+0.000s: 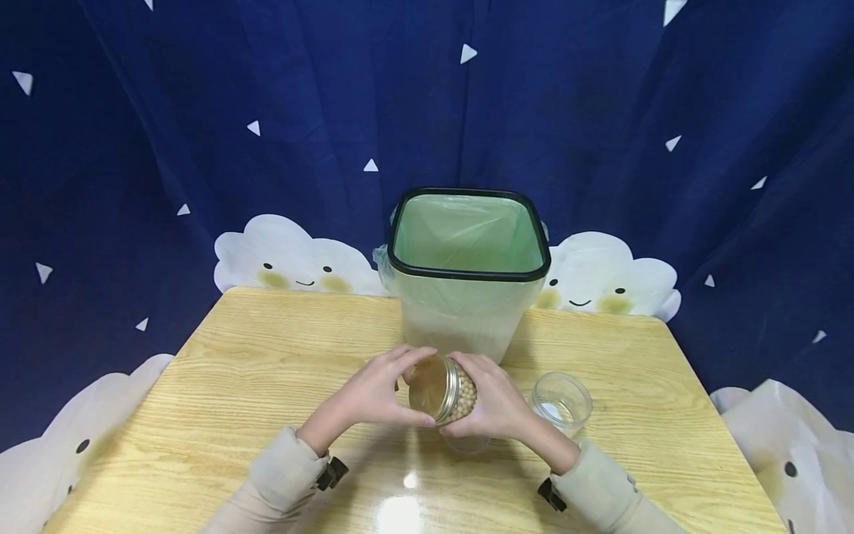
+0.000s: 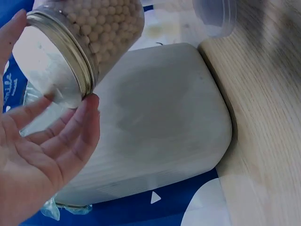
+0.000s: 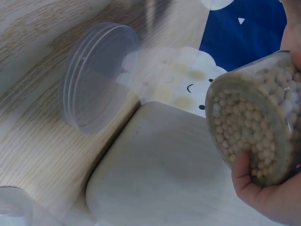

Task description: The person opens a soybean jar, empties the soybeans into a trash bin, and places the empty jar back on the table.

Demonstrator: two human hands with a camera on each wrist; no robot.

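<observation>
A clear jar (image 1: 465, 393) of small round beige balls is held tilted in the air over the table, in front of the bin. Its metal lid (image 2: 54, 61) is on and faces left. My left hand (image 1: 375, 391) grips the lid's rim, thumb on one side and fingers on the other. Wrapped round the jar's body is my right hand (image 1: 494, 400); in the right wrist view a fingertip lies against the jar's base. Under the jar, partly hidden by the hands, a round clear plastic lid (image 3: 103, 77) is on the table.
A pale bin (image 1: 460, 315) with a black rim and a clear liner stands just beyond the hands. To the right is a clear round container (image 1: 563, 404). The wooden table (image 1: 287, 348) meets a blue curtain (image 1: 320, 96) with white clouds.
</observation>
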